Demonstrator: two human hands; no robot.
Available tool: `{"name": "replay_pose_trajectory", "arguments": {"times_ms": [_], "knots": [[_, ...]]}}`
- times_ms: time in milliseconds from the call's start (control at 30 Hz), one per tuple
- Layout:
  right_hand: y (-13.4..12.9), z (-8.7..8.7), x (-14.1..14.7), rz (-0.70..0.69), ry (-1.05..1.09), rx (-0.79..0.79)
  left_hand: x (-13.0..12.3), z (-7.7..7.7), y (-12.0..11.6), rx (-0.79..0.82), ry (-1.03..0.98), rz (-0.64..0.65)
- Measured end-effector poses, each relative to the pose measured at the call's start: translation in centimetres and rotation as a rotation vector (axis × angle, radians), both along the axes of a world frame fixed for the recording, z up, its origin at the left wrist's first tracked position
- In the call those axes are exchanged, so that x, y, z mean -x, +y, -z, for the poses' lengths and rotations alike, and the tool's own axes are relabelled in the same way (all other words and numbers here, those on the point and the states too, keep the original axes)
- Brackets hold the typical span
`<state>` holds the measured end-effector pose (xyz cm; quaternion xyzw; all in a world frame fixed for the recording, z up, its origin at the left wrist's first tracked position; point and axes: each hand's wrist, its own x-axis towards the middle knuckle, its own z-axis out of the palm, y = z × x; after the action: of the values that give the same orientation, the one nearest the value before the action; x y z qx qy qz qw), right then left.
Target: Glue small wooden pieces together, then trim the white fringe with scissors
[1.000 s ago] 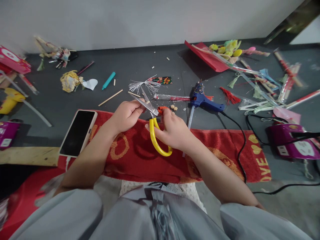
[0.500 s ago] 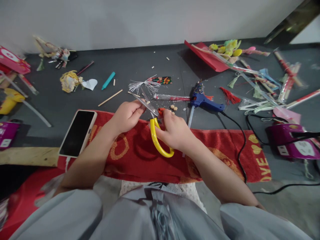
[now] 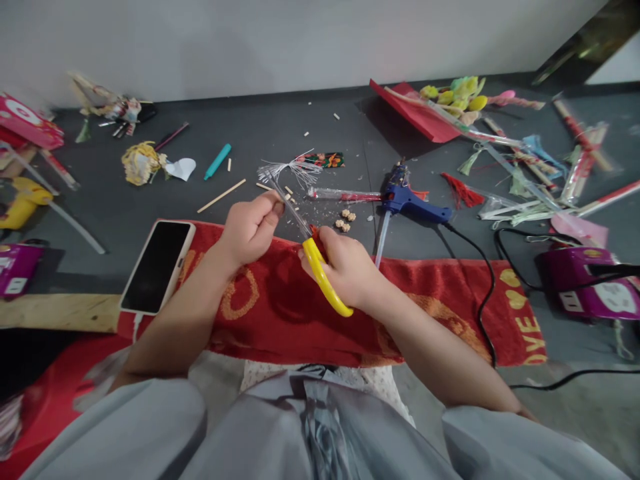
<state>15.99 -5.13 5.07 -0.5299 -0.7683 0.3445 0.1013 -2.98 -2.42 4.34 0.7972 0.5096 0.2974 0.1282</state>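
Red cloth, a towel, lies along the near edge of the dark table. At the left edge of this table there are a yellow tool and, nearer, a purple box. Toward the far left corner lies a yellow bundle, and just beside it a white paper heart. The phone rests on the left end of the towel, with a white cable in it. Then come a teal tube and a thin stick. The left hand has its thumb and fingers narrow together, near the blades; if they pinch something small, I cannot tell. The scissors are over the far edge of the towel, blades almost together and pointing to the far edge of the table. The right hand holds their yellow handle, and a small red piece shows at its fingers. Beyond this hand, on the table, are some pale beads. Further right are the blue glue gun, the red paper near the far edge and a red tassel.
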Motion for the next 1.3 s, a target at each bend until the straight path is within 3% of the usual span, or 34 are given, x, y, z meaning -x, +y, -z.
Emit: {"name": "replay_pose_trajectory", "arguments": {"times_ms": [100, 200, 333, 467, 600, 833, 1000, 1300], "knots": [[0.1, 0.2, -0.1, 0.026, 0.003, -0.013, 0.0, 0.0, 0.0, 0.051, -0.039, -0.008], [0.3, 0.4, -0.2, 0.061, -0.020, -0.051, 0.0, 0.5, 0.4, 0.139, -0.213, 0.026], [0.4, 0.7, -0.2, 0.086, -0.037, -0.135, -0.1, 1.1, 1.0, 0.361, -0.570, 0.151], [0.3, 0.8, -0.2, 0.072, 0.015, -0.173, -0.4, 0.8, 0.8, 0.598, -0.778, 0.169], [0.3, 1.1, -0.3, 0.059, 0.043, -0.196, -0.4, 0.5, 0.6, 0.733, -0.818, 0.159], [0.3, 1.1, -0.4, 0.035, 0.066, -0.185, -0.4, -0.3, 0.5, 0.821, -0.823, 0.130], [0.3, 0.6, -0.5, 0.008, 0.059, -0.126, 0.1, -0.6, 0.6, 0.954, -0.801, 0.187], [0.2, 1.0, -0.5, -0.009, 0.031, -0.167, 0.3, -0.7, 0.7, 0.967, -0.746, 0.198]]}}
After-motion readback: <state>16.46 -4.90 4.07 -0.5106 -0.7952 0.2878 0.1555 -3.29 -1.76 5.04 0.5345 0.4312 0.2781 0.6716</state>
